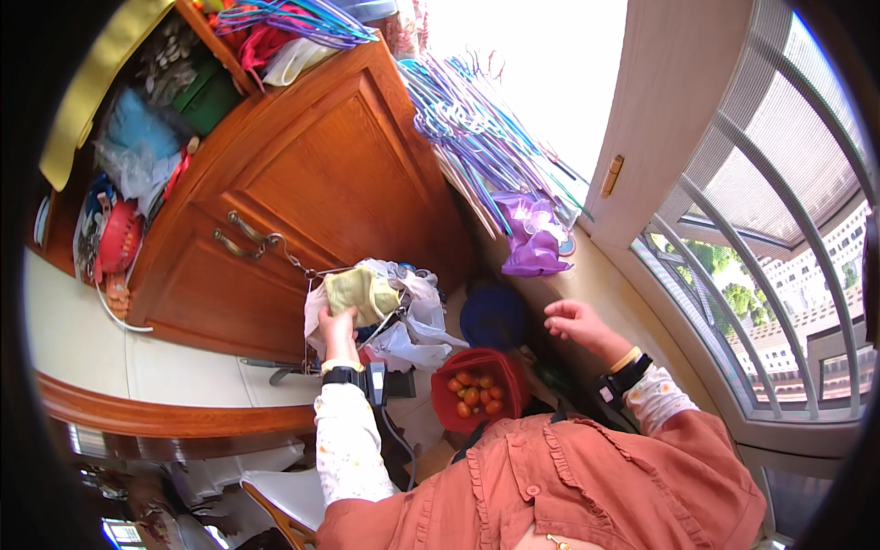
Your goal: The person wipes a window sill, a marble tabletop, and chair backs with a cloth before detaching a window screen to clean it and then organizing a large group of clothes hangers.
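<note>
My left hand (338, 328) grips the lower edge of a pale yellow-green cloth (361, 292), its thumb and fingers on the fabric. The cloth lies over a wire rack (307, 344) that hangs by a hook from the cabinet's brass handle (242, 237). White plastic bags (419, 337) bulge from the rack, and its inside is mostly hidden. Over by the window sill, my right hand (577, 324) is in the air with loosely bent fingers and nothing in it. A purple plastic bag (533, 237) is above it on the sill.
A red bucket (440, 385) with several tomatoes (474, 393) stands near my body, beside a blue bucket (491, 316). Many plastic-coated hangers (474, 124) lie along the sill. The wooden cabinet (330, 158) is ahead; a barred window (763, 206) is at right, a chair (289, 491) lower left.
</note>
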`<act>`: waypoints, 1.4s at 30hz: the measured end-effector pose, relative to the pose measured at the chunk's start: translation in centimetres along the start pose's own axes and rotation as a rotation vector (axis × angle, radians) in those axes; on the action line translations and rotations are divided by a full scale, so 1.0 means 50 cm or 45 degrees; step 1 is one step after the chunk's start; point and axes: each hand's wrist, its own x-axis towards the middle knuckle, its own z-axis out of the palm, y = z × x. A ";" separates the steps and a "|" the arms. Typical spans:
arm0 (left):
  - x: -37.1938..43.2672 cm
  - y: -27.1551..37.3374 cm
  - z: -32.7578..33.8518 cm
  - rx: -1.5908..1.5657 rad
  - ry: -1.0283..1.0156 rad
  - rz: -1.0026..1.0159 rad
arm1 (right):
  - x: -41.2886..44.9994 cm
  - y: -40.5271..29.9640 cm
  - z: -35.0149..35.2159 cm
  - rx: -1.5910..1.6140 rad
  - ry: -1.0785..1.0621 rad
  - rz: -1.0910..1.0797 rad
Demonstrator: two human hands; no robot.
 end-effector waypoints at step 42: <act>0.016 -0.054 -0.020 0.074 0.093 0.498 | 0.405 -0.512 -0.058 -0.380 0.251 -0.682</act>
